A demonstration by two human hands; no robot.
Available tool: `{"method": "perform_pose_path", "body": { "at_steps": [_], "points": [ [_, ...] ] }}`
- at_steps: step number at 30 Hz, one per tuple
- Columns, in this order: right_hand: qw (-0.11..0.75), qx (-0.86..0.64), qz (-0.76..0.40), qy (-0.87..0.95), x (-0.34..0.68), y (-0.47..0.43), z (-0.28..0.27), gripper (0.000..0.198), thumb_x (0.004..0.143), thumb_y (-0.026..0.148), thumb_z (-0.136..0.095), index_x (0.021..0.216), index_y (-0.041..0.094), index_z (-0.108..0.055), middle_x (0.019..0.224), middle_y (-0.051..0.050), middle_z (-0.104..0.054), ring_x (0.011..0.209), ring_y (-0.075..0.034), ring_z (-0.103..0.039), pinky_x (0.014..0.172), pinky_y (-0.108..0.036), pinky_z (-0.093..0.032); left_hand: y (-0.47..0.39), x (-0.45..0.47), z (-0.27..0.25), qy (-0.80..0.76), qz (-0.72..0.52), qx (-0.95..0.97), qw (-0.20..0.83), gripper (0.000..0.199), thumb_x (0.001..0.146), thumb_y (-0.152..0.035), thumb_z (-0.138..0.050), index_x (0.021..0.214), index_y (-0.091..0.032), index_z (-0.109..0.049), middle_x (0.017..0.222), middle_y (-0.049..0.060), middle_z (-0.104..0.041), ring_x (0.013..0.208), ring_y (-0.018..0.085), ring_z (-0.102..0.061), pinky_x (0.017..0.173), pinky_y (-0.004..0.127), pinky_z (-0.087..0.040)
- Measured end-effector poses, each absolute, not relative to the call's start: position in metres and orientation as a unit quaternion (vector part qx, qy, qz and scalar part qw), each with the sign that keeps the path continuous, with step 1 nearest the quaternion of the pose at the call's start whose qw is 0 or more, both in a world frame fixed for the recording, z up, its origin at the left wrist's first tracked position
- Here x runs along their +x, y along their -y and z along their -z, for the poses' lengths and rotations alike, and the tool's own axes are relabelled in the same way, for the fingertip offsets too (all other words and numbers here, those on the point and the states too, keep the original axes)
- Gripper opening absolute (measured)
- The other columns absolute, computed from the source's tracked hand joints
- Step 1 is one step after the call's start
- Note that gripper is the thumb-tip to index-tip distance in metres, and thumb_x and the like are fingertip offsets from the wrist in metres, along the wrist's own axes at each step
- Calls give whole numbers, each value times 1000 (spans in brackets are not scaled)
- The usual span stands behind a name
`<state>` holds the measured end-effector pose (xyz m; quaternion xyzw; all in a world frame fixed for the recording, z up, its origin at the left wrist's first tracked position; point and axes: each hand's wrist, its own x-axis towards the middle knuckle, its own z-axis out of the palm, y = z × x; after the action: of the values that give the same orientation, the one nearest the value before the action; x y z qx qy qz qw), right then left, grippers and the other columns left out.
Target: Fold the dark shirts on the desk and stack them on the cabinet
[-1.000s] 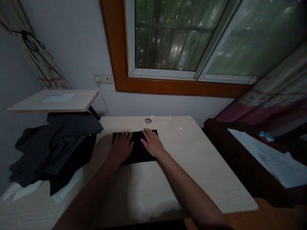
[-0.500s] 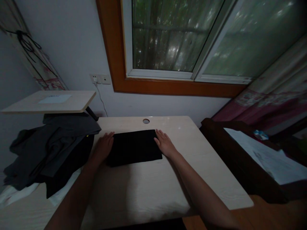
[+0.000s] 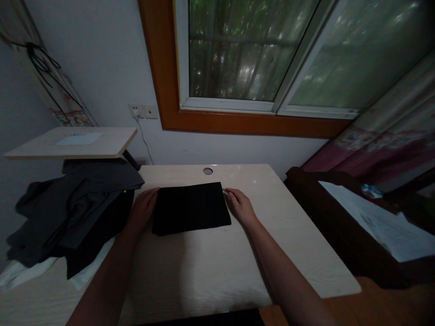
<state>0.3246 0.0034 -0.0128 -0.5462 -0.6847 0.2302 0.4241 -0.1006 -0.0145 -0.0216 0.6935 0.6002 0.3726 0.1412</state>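
A folded black cloth (image 3: 192, 208), probably a garment, lies flat as a neat rectangle on the pale wooden desk (image 3: 217, 267). At its left edge is my left hand (image 3: 144, 208), closed with the fingers together at the far left corner; its fingertips are partly in shadow. My right hand (image 3: 241, 206) is at the opposite edge, fingers curled together and their tips at the cloth's side near the far right corner. Thumbs and fingers seem to pinch the two edges, though the dark fabric hides the exact contact.
A heap of dark grey and black clothes (image 3: 78, 203) lies on the left, with white fabric (image 3: 91, 267) beneath. Above it stands a small raised shelf (image 3: 115, 140) bearing a paper (image 3: 79, 138). A round cable hole (image 3: 208, 171) is near the far edge. Dark brown furniture (image 3: 326, 226) stands right.
My fingers, earlier spread flat at the cloth's sides, have drawn together at its edges. The right hand has shifted slightly outward to the right. The cloth has barely moved.
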Motion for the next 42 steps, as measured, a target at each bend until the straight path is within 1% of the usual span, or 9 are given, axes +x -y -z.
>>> {"method": "perform_pose_path", "body": {
  "at_steps": [4,10,14,18,24,31,37,39,42],
  "points": [
    [409,-538,-207,708,324,-4,12,40,101,45,-44,122,24,-72,122,-9,-72,116,-25,-63,108,-44,-44,11,-101,23,-605,-369,694,131,47,99,-48,-38,129,-24,-66,135,8,-65,130,26,-54,119,48,-36],
    [384,-540,-191,724,323,-2,8,39,100,43,-45,123,24,-71,120,-8,-72,114,-26,-62,106,-44,-44,11,-99,19,-617,-327,707,114,47,100,-43,-36,135,-23,-61,133,10,-64,128,27,-55,116,48,-37],
    [373,-537,-185,733,323,-3,5,38,101,42,-45,118,25,-73,115,-8,-74,109,-26,-63,102,-43,-46,11,-98,17,-621,-335,700,115,46,100,-44,-37,133,-24,-63,131,9,-65,126,26,-55,115,47,-39],
    [377,-523,-184,742,324,-5,6,37,101,40,-45,113,24,-75,106,-8,-75,103,-26,-63,98,-42,-47,10,-100,20,-620,-339,698,116,46,101,-45,-36,132,-25,-63,132,8,-65,127,26,-55,116,47,-38],
    [375,-520,-177,747,326,-7,10,33,100,36,-47,110,24,-75,105,-7,-75,102,-25,-64,96,-42,-47,7,-104,27,-618,-337,702,107,46,101,-46,-36,133,-25,-63,131,8,-65,124,26,-56,114,47,-40],
    [391,-512,-172,745,325,-7,10,30,100,33,-48,110,24,-75,103,-6,-75,100,-24,-65,94,-40,-49,8,-105,27,-624,-324,702,117,47,101,-43,-38,139,-25,-60,135,7,-66,129,26,-56,114,48,-41],
    [441,-500,-156,729,321,1,1,29,102,33,-47,109,24,-74,105,-7,-72,102,-24,-65,95,-41,-50,8,-107,25,-636,-334,682,139,47,99,-44,-41,136,-25,-64,135,7,-67,127,26,-60,112,47,-44],
    [452,-489,-141,733,315,6,-6,29,102,32,-47,111,24,-73,106,-8,-72,103,-24,-64,94,-41,-51,7,-108,27,-632,-336,684,140,48,99,-44,-41,137,-24,-64,135,8,-67,126,26,-60,113,47,-44],
    [442,-461,-129,759,296,12,-19,29,103,30,-46,115,24,-72,106,-8,-71,104,-24,-63,95,-41,-51,5,-110,31,-624,-336,693,134,48,99,-44,-41,137,-24,-64,134,8,-68,126,26,-60,113,47,-43]
  ]
}}
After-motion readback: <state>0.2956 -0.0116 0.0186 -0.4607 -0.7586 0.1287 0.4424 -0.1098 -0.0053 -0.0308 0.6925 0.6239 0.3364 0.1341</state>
